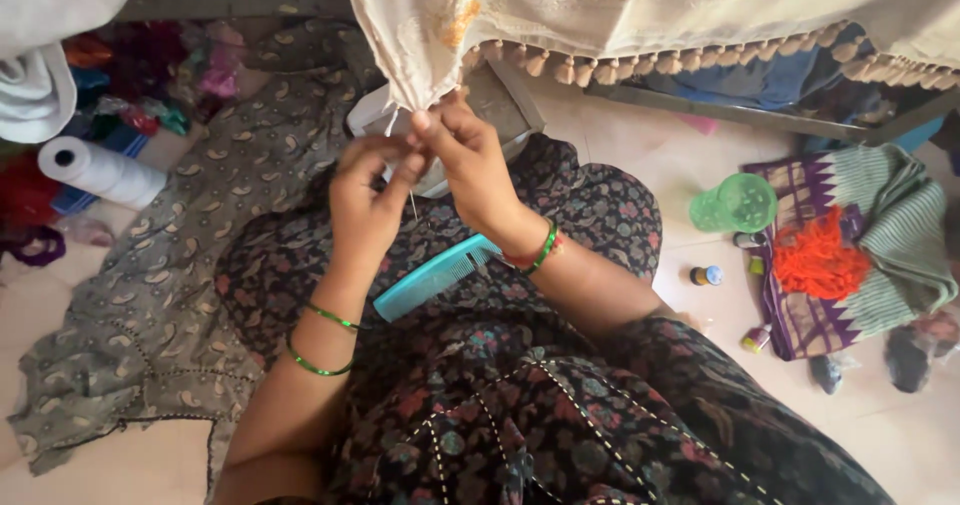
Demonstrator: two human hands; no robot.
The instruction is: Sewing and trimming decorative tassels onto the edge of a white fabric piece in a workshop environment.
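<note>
Pale floor tiles [620, 155] surround a seated person in a dark floral dress; a turquoise plastic comb [435, 276] lies on the lap. Just above, the left hand [365, 205] and right hand [470, 165] pinch a thin white thread [413, 203] at the cream tasselled cloth [600, 15] hanging beyond.

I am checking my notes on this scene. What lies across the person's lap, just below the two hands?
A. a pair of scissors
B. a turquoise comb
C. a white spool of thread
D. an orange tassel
B: the turquoise comb lies slanted on the dark floral lap, under the right hand and left hand.
</note>
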